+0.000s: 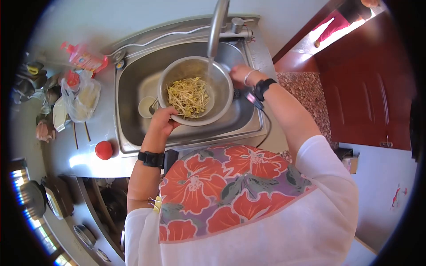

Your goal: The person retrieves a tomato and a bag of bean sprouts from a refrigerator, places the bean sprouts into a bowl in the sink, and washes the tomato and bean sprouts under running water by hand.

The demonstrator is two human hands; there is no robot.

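Note:
A metal bowl (225, 104) of bean sprouts (188, 97) is in the sink (133, 80), tilted a little under the faucet (216, 29). A stream of water seems to fall from the spout into it. My left hand (165, 119) is closed on the bowl's near left rim, thumb over the edge and fingers underneath. Just beside the bowl's right rim is my right hand (243, 75); its fingers are blurred and partly hidden, and whether they touch the rim I cannot tell. A small white bowl (145, 107) with a spoon (153, 105) sits in the sink to the left.
On the left counter are a pink soap bottle (86, 57), a plastic bag (82, 102), chopsticks (75, 135) and a tomato (104, 150). A white hose (168, 33) runs behind the sink. Another person (341, 20) stands beyond the doorway at upper right, beside a red-brown door (364, 84).

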